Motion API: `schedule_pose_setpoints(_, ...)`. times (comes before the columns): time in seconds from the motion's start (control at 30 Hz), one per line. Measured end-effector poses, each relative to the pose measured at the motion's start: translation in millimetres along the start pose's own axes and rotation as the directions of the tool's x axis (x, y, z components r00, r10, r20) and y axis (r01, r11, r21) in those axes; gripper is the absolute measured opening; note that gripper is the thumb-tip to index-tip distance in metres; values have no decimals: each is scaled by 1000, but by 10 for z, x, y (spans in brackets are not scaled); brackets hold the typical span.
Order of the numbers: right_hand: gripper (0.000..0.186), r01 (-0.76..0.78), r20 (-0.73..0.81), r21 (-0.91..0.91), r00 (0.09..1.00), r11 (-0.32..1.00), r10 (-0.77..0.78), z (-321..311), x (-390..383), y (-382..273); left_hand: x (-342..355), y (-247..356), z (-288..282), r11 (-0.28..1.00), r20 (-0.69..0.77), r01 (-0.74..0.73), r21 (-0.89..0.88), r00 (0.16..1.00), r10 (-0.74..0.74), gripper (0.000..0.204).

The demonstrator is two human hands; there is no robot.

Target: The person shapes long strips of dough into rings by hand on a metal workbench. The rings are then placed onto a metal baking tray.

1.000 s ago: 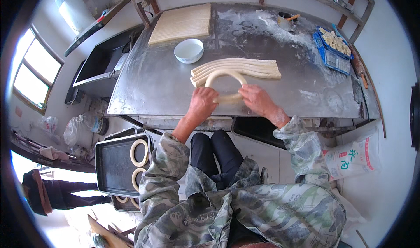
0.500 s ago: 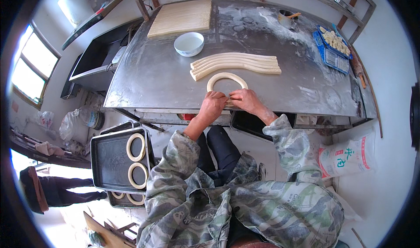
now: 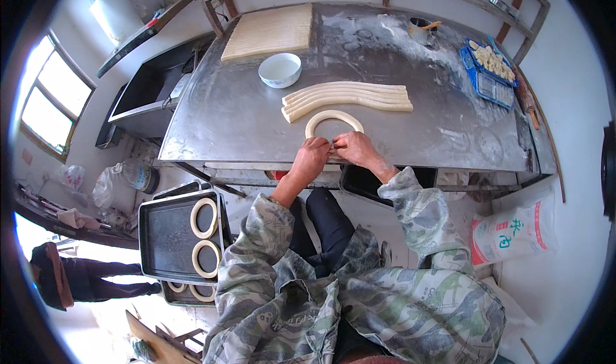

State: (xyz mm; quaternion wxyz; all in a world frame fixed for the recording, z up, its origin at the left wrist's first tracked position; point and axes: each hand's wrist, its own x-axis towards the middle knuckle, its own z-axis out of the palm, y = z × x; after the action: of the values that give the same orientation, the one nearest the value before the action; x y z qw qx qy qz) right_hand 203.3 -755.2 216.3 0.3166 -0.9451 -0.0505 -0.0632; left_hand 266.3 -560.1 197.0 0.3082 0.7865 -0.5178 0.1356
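A dough ring (image 3: 334,115) lies at the table's front edge, its near side hidden under my fingers. My left hand (image 3: 312,156) is closed on the ring's left end, and my right hand (image 3: 354,149) pinches the right end close beside it. The fingertips of both hands meet where the two ends come together. Just beyond the ring, several dough strips (image 3: 346,96) lie side by side in a slightly curved bundle. Behind them to the left stands a white bowl (image 3: 280,70).
A ridged dough sheet (image 3: 269,31) lies at the back left of the metal table (image 3: 224,126). Back right are a metal cup (image 3: 420,30), a blue scale (image 3: 491,75) with dough pieces, and a rolling pin (image 3: 526,101). Black trays (image 3: 168,235) with dough rings stand lower left.
My right hand has shifted slightly left, bringing the fingertips closer together over the ring's ends. The whole view has moved slightly; the strips and bowl stay put on the table.
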Motion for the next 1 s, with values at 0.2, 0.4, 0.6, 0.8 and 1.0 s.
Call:
schedule_pose_setpoints(0.2, 21, 29, 16, -81, 999, 996, -28, 44, 35, -75, -3, 21, -92, 999, 17, -30, 15, 999, 30, 11)
schedule_pose_setpoints(0.4, 13, 106, -90, -167, 988, 980, -122, 12, -47, -236, -20, 14, -184, 994, 62, -70, 88, 996, 64, 12)
schedule_pose_setpoints(0.6, 12, 238, -115, -239, 956, 941, -271, 101, -38, -146, -25, 11, -190, 992, 37, -83, 92, 996, 80, 15)
schedule_pose_setpoints(0.8, 11, 205, -115, -262, 964, 943, -241, 86, -58, -192, -83, 5, -274, 993, -43, -16, 113, 999, 21, 21)
schedule_pose_setpoints(1.0, 10, 257, -158, -255, 940, 932, -303, 237, 14, -279, -203, -138, -319, 984, -128, 148, 97, 983, -135, 23)
